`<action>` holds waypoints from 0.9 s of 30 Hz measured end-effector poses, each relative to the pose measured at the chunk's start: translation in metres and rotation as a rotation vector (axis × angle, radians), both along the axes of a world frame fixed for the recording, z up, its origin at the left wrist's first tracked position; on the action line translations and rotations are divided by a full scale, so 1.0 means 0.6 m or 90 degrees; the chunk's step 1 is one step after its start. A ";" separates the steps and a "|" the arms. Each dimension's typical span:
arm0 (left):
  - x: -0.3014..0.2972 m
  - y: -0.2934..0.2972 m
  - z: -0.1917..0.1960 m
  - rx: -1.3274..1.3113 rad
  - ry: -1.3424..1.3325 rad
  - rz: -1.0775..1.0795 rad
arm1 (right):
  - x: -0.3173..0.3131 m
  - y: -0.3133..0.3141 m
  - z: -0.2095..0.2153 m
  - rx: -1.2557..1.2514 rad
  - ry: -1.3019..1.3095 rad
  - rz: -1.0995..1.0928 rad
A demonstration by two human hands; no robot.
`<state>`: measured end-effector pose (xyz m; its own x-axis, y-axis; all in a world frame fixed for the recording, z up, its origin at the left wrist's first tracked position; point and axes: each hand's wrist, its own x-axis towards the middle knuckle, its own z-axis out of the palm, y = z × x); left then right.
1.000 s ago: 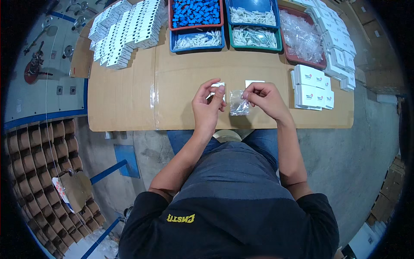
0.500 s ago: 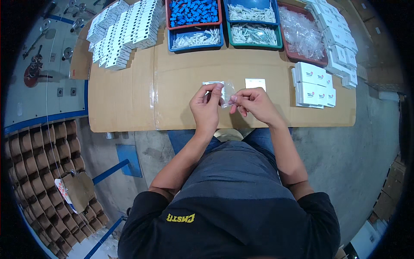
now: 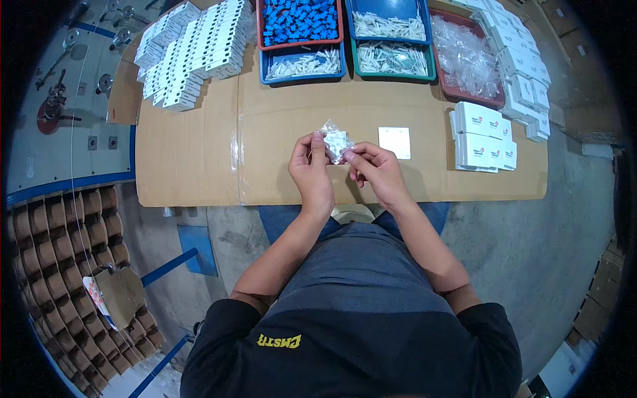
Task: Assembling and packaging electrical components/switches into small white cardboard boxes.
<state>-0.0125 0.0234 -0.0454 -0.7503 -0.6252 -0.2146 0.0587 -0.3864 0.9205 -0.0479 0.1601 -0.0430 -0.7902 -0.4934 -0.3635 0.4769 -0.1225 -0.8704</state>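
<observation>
A small clear plastic bag (image 3: 330, 126) is stretched between my two hands above the near part of the table. My left hand (image 3: 312, 174) pinches its left edge between thumb and fingers. With thumb and fingertips, my right hand (image 3: 379, 174) grips its lower right corner. Something white with small marks shows through the film; whether it lies inside the bag or behind it I cannot tell. To the right of my hands, a flat white square piece (image 3: 395, 142) lies on the cardboard.
Cardboard covers the table (image 3: 186, 152). At the back stand trays of blue parts (image 3: 300, 23), white plugs (image 3: 304, 64) and clear bags (image 3: 464, 56). Stacked white boxes rise at left (image 3: 192, 53) and right (image 3: 481, 136). A cardboard divider grid (image 3: 66, 252) sits lower left.
The bag has turned and spread out between my fingers, its top corner now pointing away from me. Both hands have shifted slightly left, the right one closer to the left.
</observation>
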 end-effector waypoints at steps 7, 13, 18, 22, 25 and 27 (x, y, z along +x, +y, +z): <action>0.019 -0.015 0.015 -0.303 -0.022 -0.013 | -0.003 -0.005 0.012 0.023 0.049 -0.052; 0.031 -0.025 0.031 -0.684 0.050 -0.220 | 0.000 0.005 0.021 0.087 0.104 -0.086; 0.028 -0.022 0.020 -0.590 0.010 -0.232 | -0.003 0.010 0.016 0.132 0.165 -0.077; 0.026 -0.027 0.019 -0.647 0.020 -0.266 | -0.006 0.018 0.003 0.162 0.218 -0.063; 0.025 -0.034 0.010 -0.674 0.028 -0.264 | -0.006 0.020 0.007 0.170 0.237 -0.043; 0.026 -0.029 0.005 -0.692 0.033 -0.248 | -0.007 0.022 -0.004 0.195 0.262 -0.039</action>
<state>0.0029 0.0060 -0.0426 -0.9250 -0.1851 0.3319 0.1577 0.6078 0.7783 -0.0520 0.1731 -0.0455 -0.9224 -0.3610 -0.1373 0.0876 0.1507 -0.9847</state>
